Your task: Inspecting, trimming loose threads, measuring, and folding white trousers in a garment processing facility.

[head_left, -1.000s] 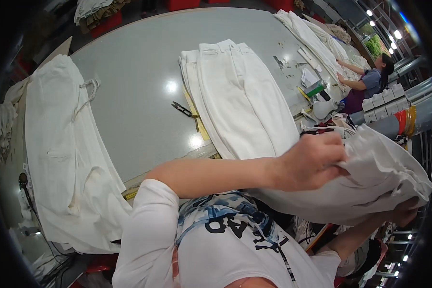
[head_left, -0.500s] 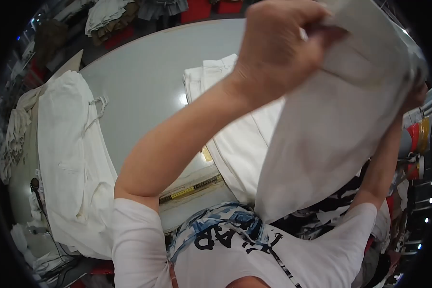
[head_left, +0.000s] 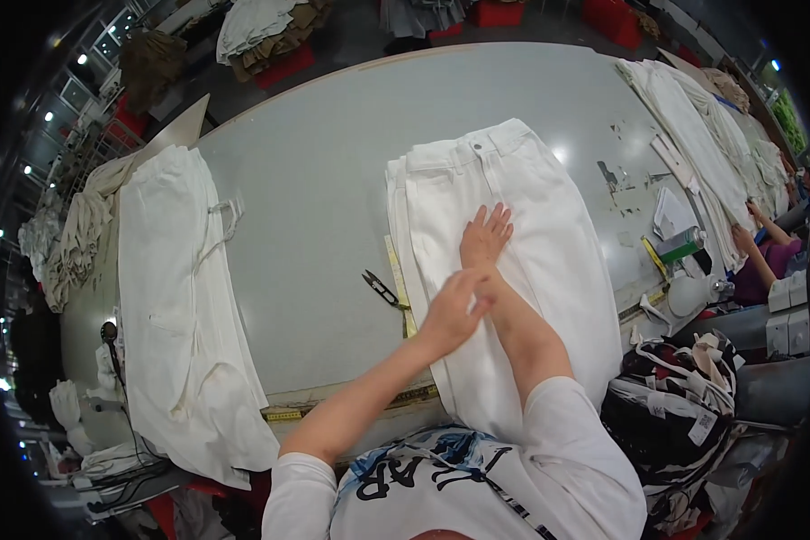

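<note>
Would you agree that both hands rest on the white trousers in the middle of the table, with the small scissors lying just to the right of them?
Not quite: the small scissors lie to the left of the white trousers, beside the yellow tape measure, as the head view shows. The rest holds: the right hand lies flat on them and the left hand is over them on the table.

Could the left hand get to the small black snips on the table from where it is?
Probably yes. The left hand hovers open above the white trousers' edge, and the snips lie just to its left on bare table beside the yellow tape measure, with nothing between them.
</note>
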### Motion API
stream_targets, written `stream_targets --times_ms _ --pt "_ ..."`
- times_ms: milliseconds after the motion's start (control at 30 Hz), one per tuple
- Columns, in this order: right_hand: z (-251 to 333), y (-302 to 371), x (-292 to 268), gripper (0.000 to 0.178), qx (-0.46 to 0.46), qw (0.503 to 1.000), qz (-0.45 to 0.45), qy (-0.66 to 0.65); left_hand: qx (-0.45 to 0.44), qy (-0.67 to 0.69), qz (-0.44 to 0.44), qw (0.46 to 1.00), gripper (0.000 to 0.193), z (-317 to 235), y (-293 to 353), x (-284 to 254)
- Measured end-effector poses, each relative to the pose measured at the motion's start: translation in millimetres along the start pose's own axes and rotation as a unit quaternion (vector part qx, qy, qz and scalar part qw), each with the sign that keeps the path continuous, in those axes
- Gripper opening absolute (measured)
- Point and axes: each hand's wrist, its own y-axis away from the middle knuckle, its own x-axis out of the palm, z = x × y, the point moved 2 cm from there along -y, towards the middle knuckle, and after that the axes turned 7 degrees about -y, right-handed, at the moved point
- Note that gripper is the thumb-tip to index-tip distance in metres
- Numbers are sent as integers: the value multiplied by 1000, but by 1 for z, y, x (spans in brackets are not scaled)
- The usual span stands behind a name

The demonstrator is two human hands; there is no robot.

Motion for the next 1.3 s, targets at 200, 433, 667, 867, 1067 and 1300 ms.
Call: stream_targets --times_ms 200,433,667,867,1067,1300 --pt "-13 15 -18 46 -47 998 51 -4 57 65 62 994 19 -80 4 46" --pt "-5 64 -38 41 -41 996 79 4 146 40 54 987 25 -136 57 40" --pt "101 124 -49 41 -182 975 98 -83 48 -108 6 993 30 -99 103 -6" --pt "161 170 -32 43 -207 960 176 -76 25 -121 18 992 28 -98 161 -65" --pt "172 170 -26 33 -226 949 218 -2 -68 17 -24 997 23 -87 201 -112" --pt "195 197 -20 26 -229 926 300 -19 -40 -330 -141 933 26 48 256 -211"
